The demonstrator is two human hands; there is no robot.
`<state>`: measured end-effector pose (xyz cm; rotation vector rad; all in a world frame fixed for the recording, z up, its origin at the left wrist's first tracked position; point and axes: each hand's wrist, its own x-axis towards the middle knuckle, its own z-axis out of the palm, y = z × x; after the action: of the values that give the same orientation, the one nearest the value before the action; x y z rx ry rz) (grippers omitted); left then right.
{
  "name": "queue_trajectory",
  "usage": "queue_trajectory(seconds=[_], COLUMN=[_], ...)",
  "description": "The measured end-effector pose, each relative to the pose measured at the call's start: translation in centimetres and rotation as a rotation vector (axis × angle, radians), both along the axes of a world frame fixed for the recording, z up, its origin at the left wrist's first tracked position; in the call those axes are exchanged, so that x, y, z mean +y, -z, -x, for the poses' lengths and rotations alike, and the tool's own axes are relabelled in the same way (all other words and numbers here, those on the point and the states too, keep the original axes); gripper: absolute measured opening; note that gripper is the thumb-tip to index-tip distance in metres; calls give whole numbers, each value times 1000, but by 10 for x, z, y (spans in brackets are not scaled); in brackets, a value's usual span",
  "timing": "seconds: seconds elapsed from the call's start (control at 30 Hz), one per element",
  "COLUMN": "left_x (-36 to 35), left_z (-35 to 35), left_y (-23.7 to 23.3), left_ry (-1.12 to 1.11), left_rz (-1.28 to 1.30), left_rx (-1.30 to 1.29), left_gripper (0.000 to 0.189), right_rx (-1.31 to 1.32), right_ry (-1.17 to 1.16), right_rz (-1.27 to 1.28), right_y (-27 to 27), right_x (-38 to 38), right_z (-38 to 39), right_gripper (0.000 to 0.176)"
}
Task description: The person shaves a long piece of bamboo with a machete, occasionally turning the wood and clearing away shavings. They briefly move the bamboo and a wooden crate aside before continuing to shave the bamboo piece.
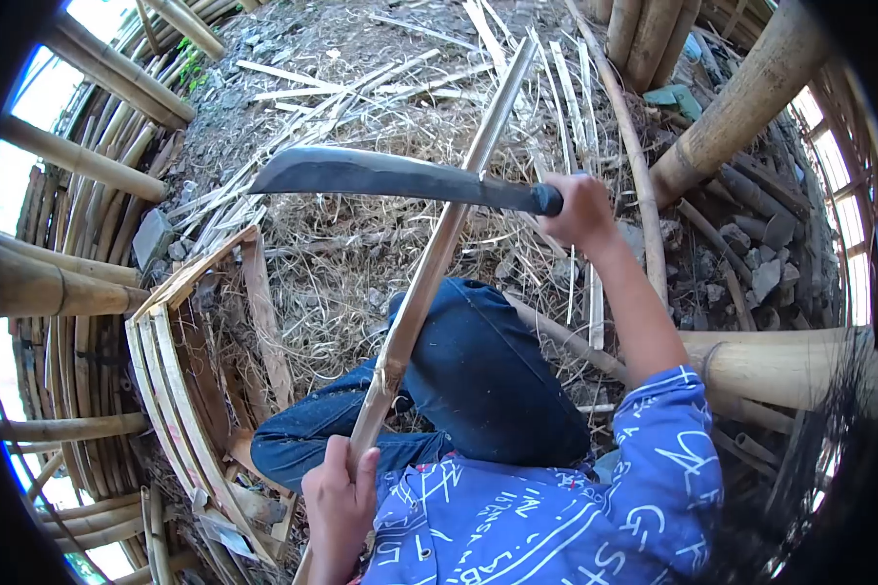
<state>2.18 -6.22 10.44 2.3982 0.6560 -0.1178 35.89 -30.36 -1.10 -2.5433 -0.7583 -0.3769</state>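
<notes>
My right hand (578, 216) is wrapped round the handle of a machete (380, 177), whose broad dark blade points left. The blade lies across a long split bamboo strip (424, 283), its edge meeting the strip above the middle. Closed on the strip's lower part, my left hand (339, 492) sits close to my body. From there the bamboo slants up and away to the right, passing over my bent knee (483, 361) in dark jeans. Below my left hand, the strip's near end is mostly hidden.
A slatted wooden crate (180, 380) stands at my left. Shavings (332, 244) and loose bamboo strips (302, 88) litter the ground ahead. Thick bamboo poles (741, 107) rise at the right, near broken stones (766, 278). More poles (88, 166) line the left side.
</notes>
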Motion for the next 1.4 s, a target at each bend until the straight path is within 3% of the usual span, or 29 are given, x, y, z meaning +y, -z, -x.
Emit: queue_trajectory(seconds=[0.2, 0.33, 0.4, 0.43, 0.47, 0.53, 0.67, 0.8, 0.87, 0.9, 0.93, 1.17, 1.23, 1.33, 1.4], left_x=[12, 10, 9, 9, 9, 5, 11, 8, 9, 10, 11, 9, 10, 10, 11], left_z=[5, -6, -2, 2, 0, -7, -5, -5, -1, 1, 2, -5, -2, 9, 13], left_y=[17, 7, 5, 4, 4, 6, 13, 12, 6, 4, 4, 15, 12, 9, 8], left_ry=[-38, -40, -18, 0, 8, 33, -35, -35, -45, -53, -49, -75, -79, -41, -14], left_rz=[53, 89, 90, 94, 94, -7, 125, 143, 143, 146, 151, 178, 178, 155, 135], left_rx=[32, 29, 45, 62, 64, -38, 6, -31, -4, 15, 20, -21, 13, 32, 20], left_gripper=[26, 24, 24, 24, 24, 24, 26, 27, 27, 27, 27, 27, 26, 25, 25], right_rx=[53, 45, -17, -20, 215, 158, 105, 20, 30, 97, 117, 110, 72, -33, 134], right_ry=[-53, -242, -216, -57, 114, 120, 60, -181, -118, 133, 217, 87, -99, 21, 230], right_rz=[-41, -37, -39, 21, -46, -23, -77, 7, 73, 70, 55, 13, 26, 103, -6], right_y=[-3, -15, -18, -14, -15, -13, -15, -25, -16, -7, 0, -16, -28, -13, -8], right_x=[25, 31, 28, 17, 11, 14, 25, 23, 7, -6, -16, 7, 12, 2, -13], right_z=[29, 55, 45, 27, 8, 0, 26, 48, 30, 9, -6, 35, 49, 23, -12], right_gripper=[10, 14, 23, 18, 15, 13, 11, 8, 8, 9, 10, 14, 14, 14, 11])
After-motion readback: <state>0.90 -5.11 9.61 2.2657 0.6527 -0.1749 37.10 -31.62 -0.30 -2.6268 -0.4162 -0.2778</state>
